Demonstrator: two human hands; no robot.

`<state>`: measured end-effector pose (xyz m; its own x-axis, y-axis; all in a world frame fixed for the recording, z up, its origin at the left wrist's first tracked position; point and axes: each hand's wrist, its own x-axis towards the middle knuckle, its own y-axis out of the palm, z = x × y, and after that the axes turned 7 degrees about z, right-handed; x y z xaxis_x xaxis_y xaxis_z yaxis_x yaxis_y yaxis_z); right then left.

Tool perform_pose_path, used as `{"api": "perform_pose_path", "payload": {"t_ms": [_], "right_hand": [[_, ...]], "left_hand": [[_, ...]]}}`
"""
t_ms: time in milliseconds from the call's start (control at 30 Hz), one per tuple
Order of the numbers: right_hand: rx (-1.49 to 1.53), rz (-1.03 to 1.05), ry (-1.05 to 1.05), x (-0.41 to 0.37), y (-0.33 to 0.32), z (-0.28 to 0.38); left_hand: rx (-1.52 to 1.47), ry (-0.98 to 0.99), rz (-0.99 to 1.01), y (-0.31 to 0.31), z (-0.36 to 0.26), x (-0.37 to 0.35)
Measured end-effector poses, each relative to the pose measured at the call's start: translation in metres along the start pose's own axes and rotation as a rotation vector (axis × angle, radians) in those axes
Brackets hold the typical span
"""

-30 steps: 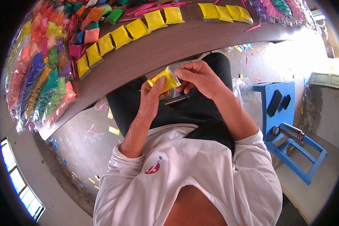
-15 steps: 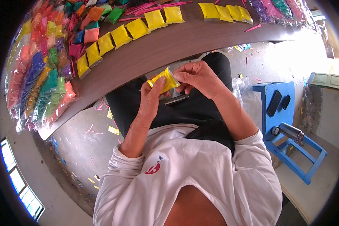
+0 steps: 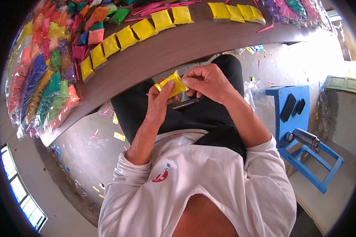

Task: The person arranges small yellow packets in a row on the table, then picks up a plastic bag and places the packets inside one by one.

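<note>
Above my lap, my left hand point(image 3: 159, 100) grips a small yellow packet point(image 3: 172, 85), its thumb pressed on the packet's face. At the packet's clear right edge, my right hand point(image 3: 209, 82) is closed, thumb and forefinger pinching the film there. The packet is tilted. On the table beyond lies a curved row of similar yellow packets point(image 3: 142, 29), with a second group of yellow packets point(image 3: 235, 12) farther right.
Bags of coloured packets point(image 3: 35, 75) crowd the left of the brown table point(image 3: 201, 41). Pink sticks point(image 3: 150, 8) lie behind the row. At right stands a blue stool point(image 3: 281, 114) bearing a dark phone point(image 3: 288, 107) and a metal flask point(image 3: 305, 139).
Both hands keep the packet in nearly the same place. My right hand's fingers have shifted very slightly at its edge.
</note>
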<state>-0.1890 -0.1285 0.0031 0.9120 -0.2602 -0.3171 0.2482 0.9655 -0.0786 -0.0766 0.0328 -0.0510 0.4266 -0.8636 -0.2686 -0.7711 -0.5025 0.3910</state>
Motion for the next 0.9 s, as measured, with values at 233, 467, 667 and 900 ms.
{"api": "perform_pose_path", "payload": {"t_ms": [233, 467, 667, 900], "right_hand": [[-0.093, 0.008, 0.030, -0.002, 0.002, 0.008], [-0.024, -0.003, 0.022, 0.000, 0.007, 0.003], [0.118, 0.063, 0.051, -0.002, 0.003, 0.004], [0.271, 0.162, 0.087, -0.002, -0.005, -0.004]], "left_hand": [[0.027, 0.011, 0.027, -0.001, 0.000, -0.001], [-0.074, -0.034, 0.062, 0.001, -0.002, -0.004], [-0.141, -0.071, 0.132, -0.002, 0.000, -0.004], [-0.095, -0.085, 0.126, 0.005, -0.005, -0.007]]}}
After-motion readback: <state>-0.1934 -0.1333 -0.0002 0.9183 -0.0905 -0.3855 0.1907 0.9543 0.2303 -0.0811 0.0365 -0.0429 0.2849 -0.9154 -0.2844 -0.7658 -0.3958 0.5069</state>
